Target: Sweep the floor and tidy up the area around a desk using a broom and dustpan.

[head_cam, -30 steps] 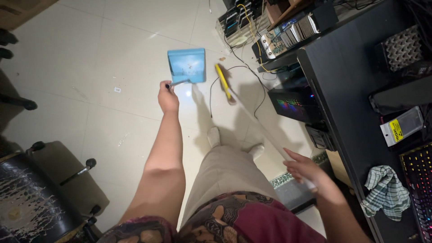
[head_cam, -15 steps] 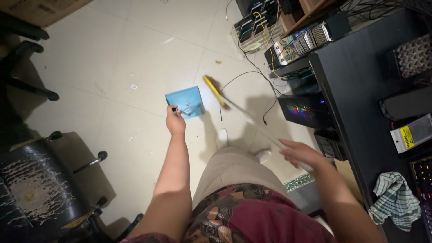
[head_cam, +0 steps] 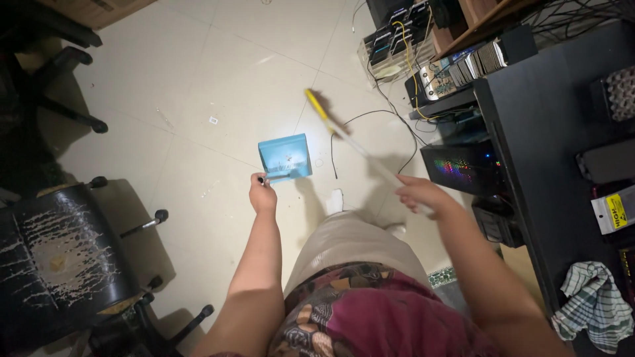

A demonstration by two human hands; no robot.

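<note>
Dustpan (head_cam: pixel 285 157) in light blue hung low over the pale tiled floor (head_cam: pixel 198 86) in the head view, its dark handle clenched in the left hand (head_cam: pixel 262 196), whose grip was fully closed around it. The right hand (head_cam: pixel 421 194) had its grip wrapped around the white shaft of a broom (head_cam: pixel 349 140), whose yellow end pointed away across the floor, just beside the dustpan. A black cable (head_cam: pixel 370 118) trailed on the tiles under the broom. To the person's right stood a black surface (head_cam: pixel 549 139) carrying a checked cloth (head_cam: pixel 592 304), with a lit computer case (head_cam: pixel 463 168) beneath. A worn black office chair (head_cam: pixel 59 258) stood to the left.
</note>
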